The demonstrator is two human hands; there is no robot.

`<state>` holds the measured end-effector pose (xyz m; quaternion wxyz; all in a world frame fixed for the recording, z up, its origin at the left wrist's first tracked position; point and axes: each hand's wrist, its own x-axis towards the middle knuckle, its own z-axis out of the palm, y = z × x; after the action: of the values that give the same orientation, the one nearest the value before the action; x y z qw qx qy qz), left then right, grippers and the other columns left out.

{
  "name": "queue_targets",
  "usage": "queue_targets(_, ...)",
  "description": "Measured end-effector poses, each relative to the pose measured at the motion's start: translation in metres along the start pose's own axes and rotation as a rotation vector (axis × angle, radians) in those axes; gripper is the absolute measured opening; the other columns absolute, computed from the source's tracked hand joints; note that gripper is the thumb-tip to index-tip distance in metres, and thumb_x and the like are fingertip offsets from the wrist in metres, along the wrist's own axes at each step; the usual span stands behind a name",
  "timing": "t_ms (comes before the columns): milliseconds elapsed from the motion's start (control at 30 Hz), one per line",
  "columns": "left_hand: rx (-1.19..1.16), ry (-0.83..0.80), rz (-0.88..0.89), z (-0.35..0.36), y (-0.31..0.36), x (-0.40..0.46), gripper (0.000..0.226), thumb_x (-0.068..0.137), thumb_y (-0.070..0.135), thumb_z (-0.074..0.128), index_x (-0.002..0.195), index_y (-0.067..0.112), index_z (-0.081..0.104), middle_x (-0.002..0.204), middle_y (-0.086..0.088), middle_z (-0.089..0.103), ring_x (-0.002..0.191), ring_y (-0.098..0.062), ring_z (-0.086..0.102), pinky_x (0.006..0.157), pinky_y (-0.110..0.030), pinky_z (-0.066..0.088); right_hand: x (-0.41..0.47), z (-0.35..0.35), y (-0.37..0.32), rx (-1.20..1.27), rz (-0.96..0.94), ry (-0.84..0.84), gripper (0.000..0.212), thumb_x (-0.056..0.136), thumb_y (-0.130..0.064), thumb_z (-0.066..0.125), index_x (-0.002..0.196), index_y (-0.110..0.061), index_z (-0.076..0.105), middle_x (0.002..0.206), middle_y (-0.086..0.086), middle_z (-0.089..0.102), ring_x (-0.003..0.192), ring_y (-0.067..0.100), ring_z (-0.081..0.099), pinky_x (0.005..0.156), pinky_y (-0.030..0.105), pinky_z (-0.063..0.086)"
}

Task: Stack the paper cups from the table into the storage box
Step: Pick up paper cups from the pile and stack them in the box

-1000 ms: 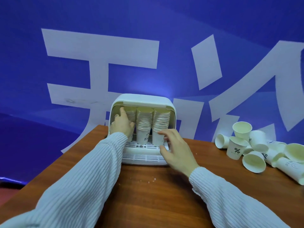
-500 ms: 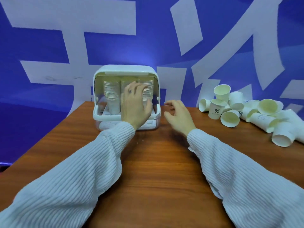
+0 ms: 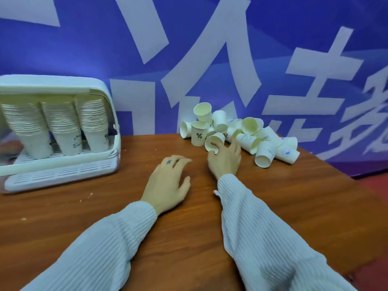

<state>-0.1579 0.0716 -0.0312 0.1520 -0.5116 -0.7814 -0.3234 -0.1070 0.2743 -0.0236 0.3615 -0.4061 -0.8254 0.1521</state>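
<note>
1. Head view, layout: the storage box (image 3: 105, 131) sits at the left end of the table (image 3: 189, 238), lid up, with three nested stacks of cups (image 3: 60, 124) upright on its slatted tray. The loose pile of paper cups (image 3: 249, 135) lies at the far right of the table, well apart from the box.
2. Head view, right hand (image 3: 224, 160): we see it at the near edge of the pile, thumb hooked into the mouth of a tipped cup (image 3: 214, 141), fingers loosely spread around its side. We judge the grip as only forming.
3. Head view, left hand (image 3: 168, 185): it hovers over bare wood, fingers relaxed and slightly spread, holding nothing.
4. Step in hand (judgement): picking the next cup. To do it well, we pinch the rim lightly to avoid creasing, lift clear of neighbours, then turn it mouth up to nest into a stack.
</note>
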Motion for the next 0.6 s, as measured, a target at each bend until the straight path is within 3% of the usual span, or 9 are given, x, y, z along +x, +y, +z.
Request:
queue_targets(67, 0.005, 0.0, 0.001, 0.0, -0.003, -0.001, 0.046, 0.096, 0.034, 0.057, 0.141, 0.025, 0.052, 0.139, 0.007, 0.051, 0.127, -0.011, 0.046, 0.1, -0.033, 0.048, 0.014, 0.008, 0.01, -0.041, 0.064, -0.117, 0.044, 0.093, -0.027, 0.056, 0.137, -0.032, 0.062, 0.166, 0.006, 0.029, 0.155, 0.03, 0.018, 0.123, 0.048, 0.023)
queue_targets(133, -0.013, 0.019, -0.028, -0.002, -0.004, 0.0, 0.046, 0.096, 0.033, 0.058, 0.14, 0.025, 0.052, 0.139, 0.008, 0.05, 0.126, -0.01, 0.046, 0.097, -0.028, 0.047, 0.023, 0.012, 0.014, -0.007, 0.122, -0.174, 0.043, 0.096, -0.027, 0.053, 0.137, -0.02, 0.058, 0.155, 0.005, 0.046, 0.15, 0.03, 0.029, 0.118, 0.05, 0.033)
queue_targets(200, -0.02, 0.035, -0.032, -0.003, -0.003, 0.001, 0.046, 0.096, 0.031, 0.06, 0.141, 0.025, 0.051, 0.139, 0.008, 0.05, 0.126, -0.01, 0.046, 0.098, -0.026, 0.044, 0.021, 0.006, 0.01, 0.057, 0.171, -0.085, 0.034, 0.096, -0.027, 0.052, 0.127, -0.016, 0.063, 0.136, 0.004, 0.061, 0.136, 0.03, 0.046, 0.107, 0.05, 0.044)
queue_targets(300, 0.001, 0.043, -0.033, -0.005, 0.001, 0.001, 0.058, 0.092, 0.033, 0.065, 0.146, 0.025, 0.045, 0.146, 0.004, 0.046, 0.134, -0.015, 0.043, 0.109, -0.04, 0.045, 0.004, -0.018, -0.005, 0.211, 0.186, 0.042, 0.036, 0.095, -0.029, 0.049, 0.126, -0.025, 0.067, 0.125, -0.001, 0.066, 0.121, 0.026, 0.054, 0.101, 0.048, 0.048)
queue_targets(367, 0.037, 0.058, -0.046, -0.007, 0.004, 0.002, 0.082, 0.085, 0.039, 0.073, 0.156, 0.026, 0.032, 0.158, -0.002, 0.036, 0.146, -0.022, 0.034, 0.118, -0.048, 0.035, -0.019, -0.036, -0.018, 0.402, 0.097, -0.062, 0.03, 0.095, -0.033, 0.05, 0.112, -0.026, 0.073, 0.109, -0.004, 0.072, 0.107, 0.022, 0.061, 0.095, 0.046, 0.052)
queue_targets(433, 0.077, 0.062, -0.03, -0.01, 0.005, 0.003, 0.107, 0.077, 0.041, 0.079, 0.161, 0.026, 0.015, 0.163, -0.009, 0.029, 0.152, -0.028, 0.026, 0.122, -0.051, 0.025, -0.049, -0.047, -0.026, 0.533, -0.079, -0.284, 0.023, 0.095, -0.033, 0.056, 0.091, -0.024, 0.076, 0.09, -0.006, 0.073, 0.091, 0.019, 0.065, 0.085, 0.046, 0.056)
queue_targets(500, 0.06, 0.045, -0.06, -0.012, 0.007, 0.002, 0.112, 0.072, 0.032, 0.084, 0.161, 0.021, 0.017, 0.151, -0.012, 0.046, 0.141, -0.032, 0.043, 0.117, -0.052, 0.034, -0.066, -0.053, -0.029, 0.604, -0.207, -0.458, 0.021, 0.096, -0.031, 0.062, 0.084, -0.021, 0.076, 0.092, -0.007, 0.073, 0.091, 0.015, 0.066, 0.085, 0.042, 0.056)
queue_targets(533, 0.044, 0.036, -0.09, -0.012, 0.007, 0.001, 0.109, 0.072, 0.029, 0.085, 0.16, 0.019, 0.023, 0.143, -0.012, 0.054, 0.133, -0.034, 0.051, 0.111, -0.051, 0.039, -0.066, -0.055, -0.028, 0.629, -0.203, -0.41, 0.02, 0.097, -0.031, 0.064, 0.085, -0.02, 0.077, 0.099, -0.009, 0.073, 0.096, 0.011, 0.065, 0.088, 0.037, 0.055)
queue_targets(600, 0.03, 0.033, -0.135, -0.013, 0.006, -0.002, 0.099, 0.074, 0.029, 0.084, 0.156, 0.021, 0.03, 0.138, -0.01, 0.058, 0.127, -0.035, 0.054, 0.104, -0.049, 0.044, -0.049, -0.06, -0.018, 0.628, -0.069, -0.077, 0.017, 0.097, -0.031, 0.064, 0.09, -0.022, 0.076, 0.111, -0.012, 0.068, 0.108, 0.008, 0.06, 0.098, 0.033, 0.049)
